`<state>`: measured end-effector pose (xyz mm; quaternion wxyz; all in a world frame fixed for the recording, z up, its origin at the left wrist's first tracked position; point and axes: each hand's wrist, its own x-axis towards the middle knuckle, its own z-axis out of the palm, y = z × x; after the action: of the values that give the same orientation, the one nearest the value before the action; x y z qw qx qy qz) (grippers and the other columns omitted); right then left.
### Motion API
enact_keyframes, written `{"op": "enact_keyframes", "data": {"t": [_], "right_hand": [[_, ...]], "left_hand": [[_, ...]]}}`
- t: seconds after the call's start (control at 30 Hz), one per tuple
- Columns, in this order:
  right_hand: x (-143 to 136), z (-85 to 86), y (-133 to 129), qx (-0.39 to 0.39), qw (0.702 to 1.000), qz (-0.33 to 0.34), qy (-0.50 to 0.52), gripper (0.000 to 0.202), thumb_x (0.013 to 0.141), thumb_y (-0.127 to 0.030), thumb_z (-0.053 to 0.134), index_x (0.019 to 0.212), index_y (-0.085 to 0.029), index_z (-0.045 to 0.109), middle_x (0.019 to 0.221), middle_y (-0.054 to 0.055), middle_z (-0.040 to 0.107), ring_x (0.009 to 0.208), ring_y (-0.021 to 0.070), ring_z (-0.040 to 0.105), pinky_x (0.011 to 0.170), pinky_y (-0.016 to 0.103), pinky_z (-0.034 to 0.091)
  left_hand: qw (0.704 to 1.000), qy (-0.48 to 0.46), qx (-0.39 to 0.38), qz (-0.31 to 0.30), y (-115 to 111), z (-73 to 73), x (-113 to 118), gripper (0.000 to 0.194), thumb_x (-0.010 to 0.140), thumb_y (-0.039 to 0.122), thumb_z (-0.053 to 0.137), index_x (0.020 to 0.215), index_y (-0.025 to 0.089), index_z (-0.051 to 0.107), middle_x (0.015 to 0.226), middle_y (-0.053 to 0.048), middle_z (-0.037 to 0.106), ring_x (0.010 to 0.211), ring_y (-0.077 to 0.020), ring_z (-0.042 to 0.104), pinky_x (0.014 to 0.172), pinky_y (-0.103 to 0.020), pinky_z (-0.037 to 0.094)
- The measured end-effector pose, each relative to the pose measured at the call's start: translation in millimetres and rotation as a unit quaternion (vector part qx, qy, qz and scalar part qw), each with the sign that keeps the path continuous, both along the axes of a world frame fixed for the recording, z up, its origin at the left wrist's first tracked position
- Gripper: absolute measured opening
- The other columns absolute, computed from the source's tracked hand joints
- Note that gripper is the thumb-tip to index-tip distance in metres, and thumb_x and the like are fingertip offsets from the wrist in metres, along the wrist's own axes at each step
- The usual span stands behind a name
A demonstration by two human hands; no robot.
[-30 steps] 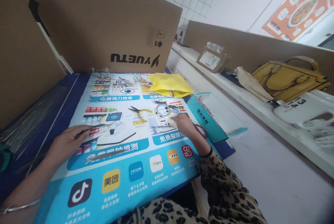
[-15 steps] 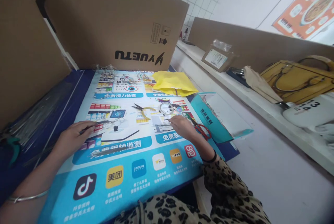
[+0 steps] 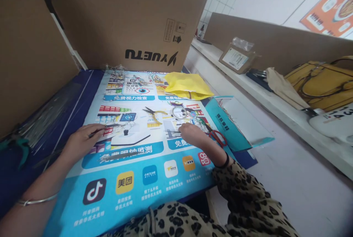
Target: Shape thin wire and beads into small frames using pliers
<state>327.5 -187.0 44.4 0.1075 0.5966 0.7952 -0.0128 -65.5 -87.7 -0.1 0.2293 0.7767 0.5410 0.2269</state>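
Observation:
My left hand (image 3: 82, 139) rests over the left part of the printed sheet (image 3: 116, 178), its fingers closed on a thin dark tool (image 3: 97, 132) whose tip points right. Thin wires lie beside that tip. Further right, my right hand (image 3: 190, 134) is closed in a pinch; what it holds is too small to make out. Just beyond it sits a round clear ring-like object (image 3: 178, 112). Pliers with yellow handles (image 3: 156, 116) lie open between my hands. Scissors with red handles (image 3: 218, 137) are to the right of my right hand.
A yellow bag (image 3: 189, 85) and a teal box (image 3: 227, 123) lie at the right. Wire bundles (image 3: 138, 79) are at the back. A cardboard box (image 3: 124, 20) stands behind. Teal-handled pliers (image 3: 23, 150) lie far left; a yellow handbag (image 3: 317, 86) sits on the right ledge.
The view has shifted slightly, so everything appears a little further right. Both hands keep nearly the same places and grips on the sheet.

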Motion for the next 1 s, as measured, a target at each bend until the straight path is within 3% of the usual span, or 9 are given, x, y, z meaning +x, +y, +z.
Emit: {"op": "enact_keyframes", "data": {"t": [0.27, 0.57, 0.7, 0.8, 1.0], "right_hand": [[-10, 4.7, 24, -0.059, 0.995, 0.037, -0.076, 0.025, 0.077, -0.005, 0.042, 0.091, -0.01, 0.063, 0.092, 0.016, 0.065, 0.086, 0.0234, 0.061, 0.071, 0.031, 0.045], [-19, 3.9, 35, -0.078, 0.993, 0.015, -0.083, 0.023, 0.071, -0.013, 0.052, 0.09, -0.011, 0.064, 0.092, 0.017, 0.065, 0.087, 0.0266, 0.062, 0.069, 0.032, 0.045], [-12, 6.2, 28, -0.054, 0.997, -0.026, -0.039, 0.027, 0.071, -0.015, 0.05, 0.096, -0.012, 0.061, 0.096, 0.016, 0.065, 0.087, 0.0259, 0.062, 0.066, 0.029, 0.043], [-4, 9.0, 22, -0.041, 0.997, -0.063, 0.017, 0.026, 0.07, -0.013, 0.049, 0.093, -0.014, 0.061, 0.088, 0.012, 0.067, 0.081, 0.0225, 0.061, 0.063, 0.026, 0.041], [10, 24.4, 14, 0.009, 0.974, -0.116, 0.194, 0.027, 0.074, -0.015, 0.046, 0.094, -0.017, 0.064, 0.087, 0.005, 0.068, 0.08, 0.0155, 0.06, 0.069, 0.022, 0.042]], "left_hand": [[1.0, -0.008, 0.006, -0.006, 4, -7.7, -4, 0.05, 0.077, 0.055, 0.038, 0.098, 0.018, 0.064, 0.109, -0.007, 0.064, 0.104, -0.0233, 0.056, 0.096, -0.035, 0.04], [0.999, -0.013, 0.028, -0.02, 5, -13.8, -6, 0.045, 0.079, 0.049, 0.04, 0.099, 0.016, 0.063, 0.109, -0.008, 0.063, 0.103, -0.0224, 0.055, 0.096, -0.034, 0.04], [0.999, -0.014, 0.034, -0.024, 7, -14.5, -6, 0.045, 0.079, 0.048, 0.039, 0.099, 0.016, 0.063, 0.109, -0.008, 0.064, 0.103, -0.023, 0.056, 0.095, -0.035, 0.041], [0.999, -0.009, 0.033, -0.03, 7, -13.5, -5, 0.045, 0.078, 0.048, 0.039, 0.099, 0.016, 0.064, 0.107, -0.008, 0.064, 0.102, -0.0235, 0.056, 0.094, -0.036, 0.041], [0.999, -0.017, 0.035, -0.029, 8, -15.2, -5, 0.046, 0.078, 0.048, 0.04, 0.099, 0.016, 0.064, 0.108, -0.009, 0.064, 0.102, -0.0231, 0.056, 0.094, -0.035, 0.041]]}}
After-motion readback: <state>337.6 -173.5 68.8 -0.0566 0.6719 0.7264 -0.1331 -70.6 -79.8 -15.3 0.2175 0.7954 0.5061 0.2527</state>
